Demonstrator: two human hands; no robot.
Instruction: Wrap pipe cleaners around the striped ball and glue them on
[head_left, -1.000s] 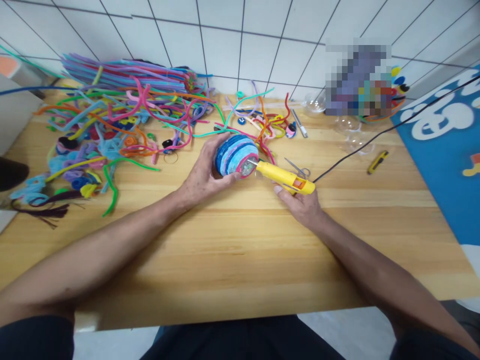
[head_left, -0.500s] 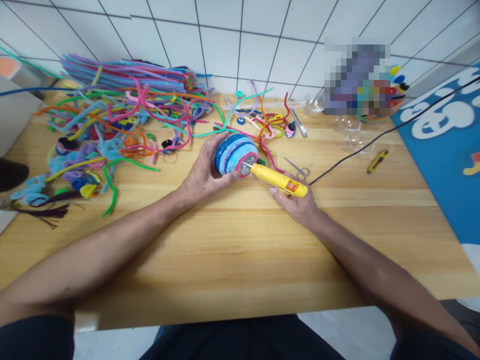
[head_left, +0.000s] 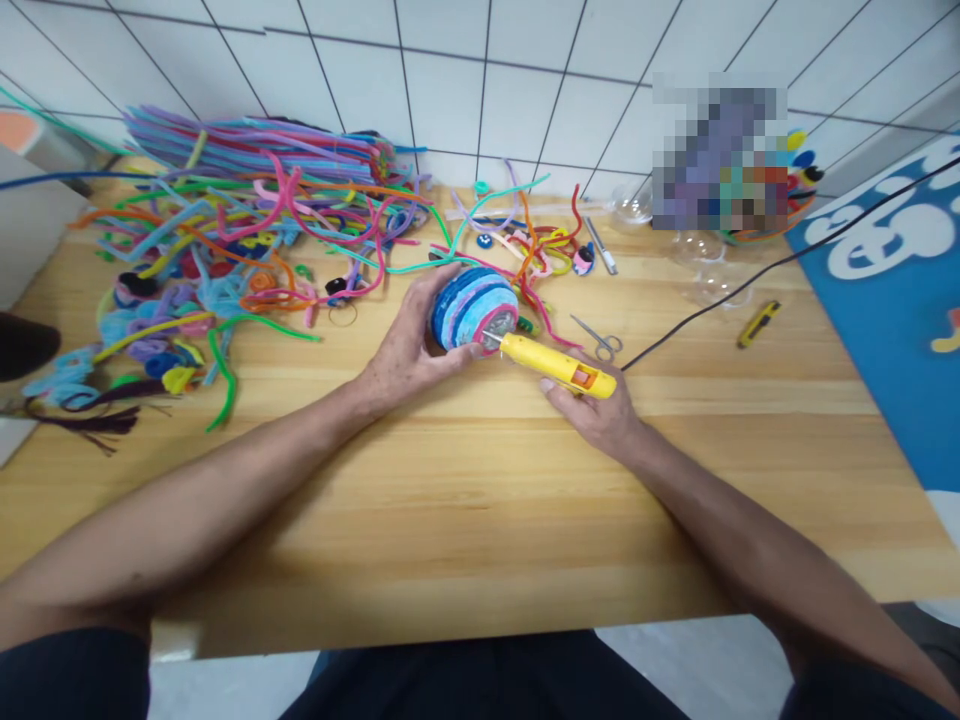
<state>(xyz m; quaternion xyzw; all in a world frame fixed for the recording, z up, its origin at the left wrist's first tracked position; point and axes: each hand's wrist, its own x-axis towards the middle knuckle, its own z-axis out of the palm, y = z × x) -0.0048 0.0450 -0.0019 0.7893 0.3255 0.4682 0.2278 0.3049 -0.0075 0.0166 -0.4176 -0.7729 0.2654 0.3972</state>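
The left hand (head_left: 409, 345) grips a ball wound with blue and lilac pipe cleaners (head_left: 474, 300), thumb on the near side and fingers around the back, above the middle of the wooden table (head_left: 450, 520); whether the ball rests on the wood cannot be told. The right hand (head_left: 600, 412) is closed around a yellow hot-glue gun (head_left: 551, 362), its nozzle at the bare greyish end inside the pink ring. The step in hand looks like gluing at that end, though no bead of glue can be made out. The next move seems to call for a steady left grip, a little trigger pressure, and the nozzle guided along the ring's inner edge, clear of the nearby left thumb.
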